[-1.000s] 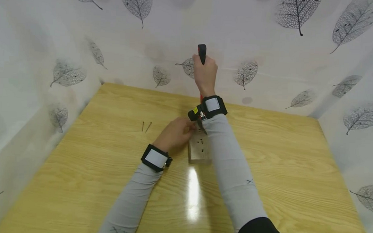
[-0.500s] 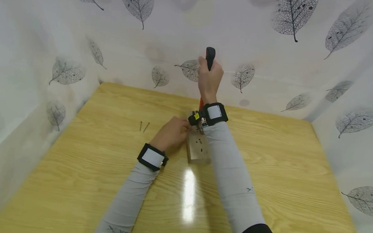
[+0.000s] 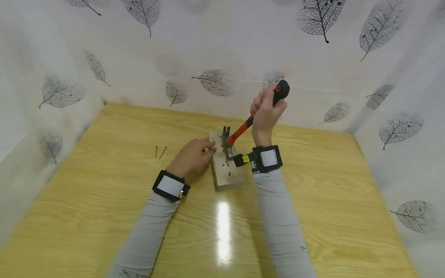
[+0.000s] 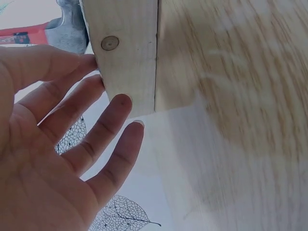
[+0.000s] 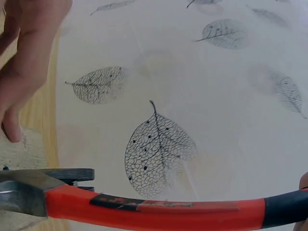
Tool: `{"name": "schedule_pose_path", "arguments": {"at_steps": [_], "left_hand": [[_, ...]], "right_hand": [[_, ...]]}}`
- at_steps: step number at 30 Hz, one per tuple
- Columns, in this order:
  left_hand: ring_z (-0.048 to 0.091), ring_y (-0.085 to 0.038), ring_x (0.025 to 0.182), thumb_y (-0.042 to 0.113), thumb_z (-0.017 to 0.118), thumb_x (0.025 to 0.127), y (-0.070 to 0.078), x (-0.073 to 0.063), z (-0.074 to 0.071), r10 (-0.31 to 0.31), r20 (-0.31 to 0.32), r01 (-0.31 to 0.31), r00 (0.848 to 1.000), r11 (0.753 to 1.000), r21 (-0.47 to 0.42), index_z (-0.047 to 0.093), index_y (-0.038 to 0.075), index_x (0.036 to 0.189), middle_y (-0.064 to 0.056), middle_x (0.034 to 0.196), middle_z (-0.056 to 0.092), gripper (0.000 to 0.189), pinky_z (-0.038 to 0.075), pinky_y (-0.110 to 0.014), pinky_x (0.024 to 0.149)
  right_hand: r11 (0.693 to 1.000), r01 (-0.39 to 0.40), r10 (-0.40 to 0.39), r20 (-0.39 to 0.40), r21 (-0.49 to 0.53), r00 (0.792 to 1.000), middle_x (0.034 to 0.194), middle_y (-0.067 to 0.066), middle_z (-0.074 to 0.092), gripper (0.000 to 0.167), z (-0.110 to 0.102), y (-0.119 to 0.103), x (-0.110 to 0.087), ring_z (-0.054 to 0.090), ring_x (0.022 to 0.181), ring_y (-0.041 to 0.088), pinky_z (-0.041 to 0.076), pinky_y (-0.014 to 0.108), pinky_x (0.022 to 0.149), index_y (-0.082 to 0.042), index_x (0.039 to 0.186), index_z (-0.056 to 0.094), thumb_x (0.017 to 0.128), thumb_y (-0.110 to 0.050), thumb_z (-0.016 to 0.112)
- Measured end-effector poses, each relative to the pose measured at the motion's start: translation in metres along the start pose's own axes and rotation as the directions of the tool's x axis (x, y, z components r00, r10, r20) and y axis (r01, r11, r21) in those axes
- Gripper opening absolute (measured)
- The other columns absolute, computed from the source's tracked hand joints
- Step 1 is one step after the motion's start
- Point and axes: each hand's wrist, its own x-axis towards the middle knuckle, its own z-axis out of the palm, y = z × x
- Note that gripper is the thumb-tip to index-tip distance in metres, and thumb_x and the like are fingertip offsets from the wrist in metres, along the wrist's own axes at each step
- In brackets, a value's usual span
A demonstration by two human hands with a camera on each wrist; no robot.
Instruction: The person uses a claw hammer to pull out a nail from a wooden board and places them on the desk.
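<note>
A pale wooden block (image 3: 221, 176) lies on the table, with several small dark nails (image 3: 227, 165) standing in its top. My left hand (image 3: 192, 158) touches the block's left edge with its fingertips; in the left wrist view the fingers (image 4: 108, 122) are spread and loosely bent beside the block's knotted side (image 4: 130, 62). My right hand (image 3: 267, 116) grips the black end of a claw hammer (image 3: 241, 129) with a red and black handle. The hammer's metal head (image 3: 227, 147) is at the block's top, its claw pointing to the far side. Whether it touches a nail cannot be told.
Two loose nails (image 3: 159, 152) lie on the wooden table (image 3: 133, 127) left of the left hand. A pale leaf-patterned sheet (image 3: 143, 81) hangs along the table's far edge and both sides.
My right hand and the hammer's handle end have come down and to the right, tilting the handle. The hammer head, earlier mostly behind the wrist, now shows. My left hand stays by the block.
</note>
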Motion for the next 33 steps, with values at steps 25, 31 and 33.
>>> {"name": "schedule_pose_path", "arguments": {"at_steps": [25,31,33], "left_hand": [[0.054,-0.032,0.126,0.015,0.056,0.102,0.011,0.005,-0.004,0.087,-0.245,-0.076,0.966,0.996,0.051,0.06,0.009,0.139,-0.011,0.138,0.062,0.037,0.047,-0.047,0.105],[0.054,-0.026,0.121,0.009,0.061,0.099,0.02,0.006,-0.004,0.231,-0.271,-0.241,0.935,0.971,-0.005,0.058,0.011,0.141,-0.007,0.134,0.066,0.042,0.045,-0.041,0.105],[0.056,-0.024,0.115,0.009,0.063,0.098,0.022,0.005,-0.005,0.262,-0.286,-0.268,0.922,0.963,0.02,0.064,0.01,0.135,-0.005,0.126,0.07,0.037,0.048,-0.039,0.101]], "right_hand": [[0.951,0.146,-0.178,0.098,0.271,0.979,0.047,-0.003,0.022,0.032,-0.016,-0.049,-0.053,0.019,0.036,0.006,0.016,0.022,0.036,-0.005,0.063,0.024,0.09,-0.001,0.041],[0.937,0.139,-0.182,0.109,0.32,0.977,0.047,-0.004,0.021,0.035,-0.013,-0.073,-0.05,0.018,0.036,0.005,0.016,0.02,0.034,-0.007,0.062,0.024,0.088,-0.002,0.048],[0.936,0.112,-0.158,0.114,0.335,0.981,0.047,-0.004,0.021,0.035,-0.013,-0.08,-0.049,0.018,0.036,0.004,0.016,0.019,0.034,-0.008,0.062,0.024,0.087,-0.002,0.048]]}}
